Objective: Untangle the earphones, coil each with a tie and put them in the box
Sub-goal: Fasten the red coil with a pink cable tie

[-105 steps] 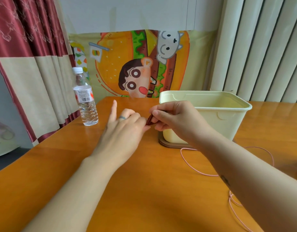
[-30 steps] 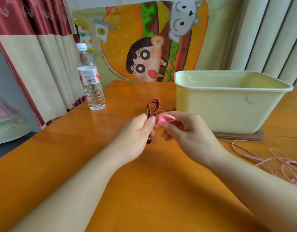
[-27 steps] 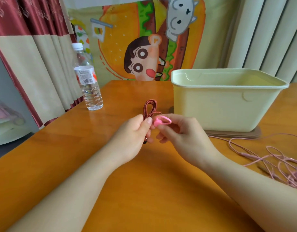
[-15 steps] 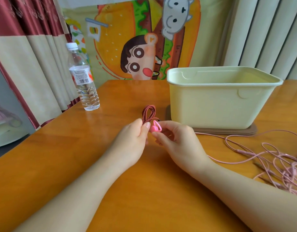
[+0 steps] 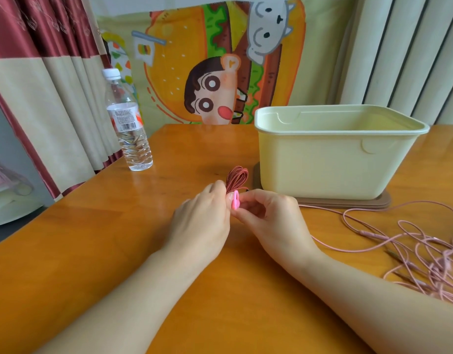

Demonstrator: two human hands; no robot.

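A dark red braided earphone cable, folded into a small coil (image 5: 236,179), sticks up between my hands at the table's middle. My left hand (image 5: 202,221) grips the coil's lower part. My right hand (image 5: 271,218) pinches a pink tie (image 5: 235,203) against the coil just below its loops. The pale yellow box (image 5: 330,162) stands open right behind, on a brown lid (image 5: 348,201). A pink earphone cable (image 5: 412,249) lies loose and tangled on the table at the right.
A clear water bottle (image 5: 128,131) stands at the table's left edge near the red and beige curtain. A cartoon cloth hangs behind the table. The wooden table (image 5: 92,238) has bare surface in front of my arms.
Both hands drew back from the box with the red coil. The pink tie went from held out flat to pressed upright against the coil.
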